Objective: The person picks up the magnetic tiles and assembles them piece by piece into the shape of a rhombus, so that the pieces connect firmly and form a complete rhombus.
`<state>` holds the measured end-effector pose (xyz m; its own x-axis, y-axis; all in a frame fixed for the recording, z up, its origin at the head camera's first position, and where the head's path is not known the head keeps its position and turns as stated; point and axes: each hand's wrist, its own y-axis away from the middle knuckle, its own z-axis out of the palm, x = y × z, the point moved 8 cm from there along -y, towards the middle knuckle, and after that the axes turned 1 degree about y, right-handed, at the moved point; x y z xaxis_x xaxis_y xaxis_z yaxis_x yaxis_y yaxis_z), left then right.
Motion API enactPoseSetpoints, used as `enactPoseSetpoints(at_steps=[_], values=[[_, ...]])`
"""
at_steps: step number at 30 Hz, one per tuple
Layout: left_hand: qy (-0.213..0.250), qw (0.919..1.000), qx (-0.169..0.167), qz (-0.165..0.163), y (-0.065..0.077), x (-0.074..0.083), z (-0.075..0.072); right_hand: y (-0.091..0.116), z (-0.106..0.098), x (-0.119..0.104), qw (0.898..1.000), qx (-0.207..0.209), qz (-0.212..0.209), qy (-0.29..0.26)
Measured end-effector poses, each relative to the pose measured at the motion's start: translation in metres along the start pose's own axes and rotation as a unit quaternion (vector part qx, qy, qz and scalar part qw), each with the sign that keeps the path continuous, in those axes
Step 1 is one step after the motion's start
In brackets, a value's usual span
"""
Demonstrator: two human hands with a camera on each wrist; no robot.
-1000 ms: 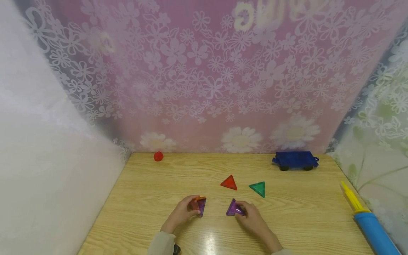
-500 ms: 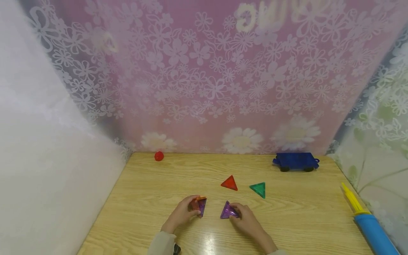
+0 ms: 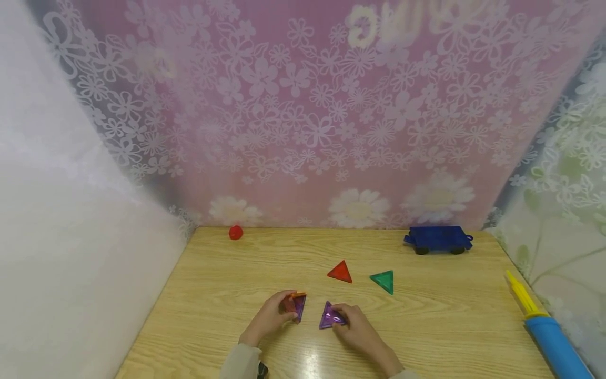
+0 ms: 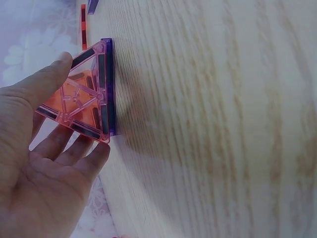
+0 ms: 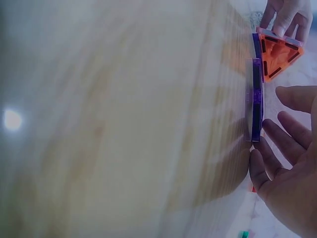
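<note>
My left hand (image 3: 270,318) holds a small stack of joined triangular magnetic tiles. In the left wrist view a pink tile (image 4: 99,96) leans up from a purple tile's edge (image 4: 111,89), between thumb and fingers. An orange tile (image 5: 278,54) makes another slanted side, plainest in the right wrist view. Just right of it, my right hand (image 3: 360,329) grips a separate purple triangle tile (image 3: 331,317) lying flat on the table, thumb on the near side and a finger on the far side. In the head view a short gap separates this tile from the joined ones.
A red triangle tile (image 3: 341,272) and a green triangle tile (image 3: 384,281) lie beyond the hands on the wooden table (image 3: 213,295). Along the back are a red ball-like piece (image 3: 235,232) and a blue wheeled base (image 3: 439,239). A blue and yellow pump-like tube (image 3: 551,337) lies at the right edge.
My right hand has slid the separate purple tile leftward and slightly nearer, closer to the joined tiles. The left hand and its tiles have stayed put.
</note>
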<state>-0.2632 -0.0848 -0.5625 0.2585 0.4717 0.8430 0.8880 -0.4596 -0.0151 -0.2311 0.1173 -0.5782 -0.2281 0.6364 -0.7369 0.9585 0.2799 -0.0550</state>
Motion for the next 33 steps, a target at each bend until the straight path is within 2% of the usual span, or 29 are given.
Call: enactPoseSetpoints(at_steps=[6,8,11,13,16,21,24,29,32,33], values=[[-0.019,0.9988,0.008,0.044,0.001,0.004,-0.002,-0.001,0.001,-0.003,1.000,-0.004,-0.012,0.002],[-0.019,0.9991,0.006,0.038,0.001,0.003,-0.002,-0.001,0.001,-0.005,1.000,-0.005,-0.015,0.004],[-0.021,0.9997,0.008,0.008,-0.001,0.001,-0.002,-0.001,0.002,-0.006,1.000,-0.009,-0.021,0.008],[-0.035,0.9992,0.018,0.008,-0.001,0.004,-0.005,0.000,0.002,-0.006,1.000,-0.011,-0.021,0.010],[-0.062,0.9963,0.048,0.037,-0.001,0.018,-0.012,0.001,-0.001,-0.005,1.000,-0.002,-0.017,0.010],[-0.088,0.9857,0.098,0.105,-0.002,0.050,-0.020,-0.001,-0.012,-0.002,0.999,0.040,-0.011,0.025],[-0.091,0.9815,0.104,0.132,-0.003,0.063,-0.016,-0.003,-0.019,0.001,0.998,0.056,-0.007,0.027],[-0.088,0.9769,0.093,0.171,-0.002,0.073,0.000,-0.006,-0.026,0.009,0.998,0.065,0.015,0.022],[-0.082,0.9764,0.081,0.183,0.000,0.076,0.011,-0.007,-0.030,0.014,0.997,0.071,0.023,0.025],[-0.075,0.9784,0.072,0.179,0.000,0.075,0.015,-0.008,-0.032,0.015,0.997,0.074,0.022,0.028]])
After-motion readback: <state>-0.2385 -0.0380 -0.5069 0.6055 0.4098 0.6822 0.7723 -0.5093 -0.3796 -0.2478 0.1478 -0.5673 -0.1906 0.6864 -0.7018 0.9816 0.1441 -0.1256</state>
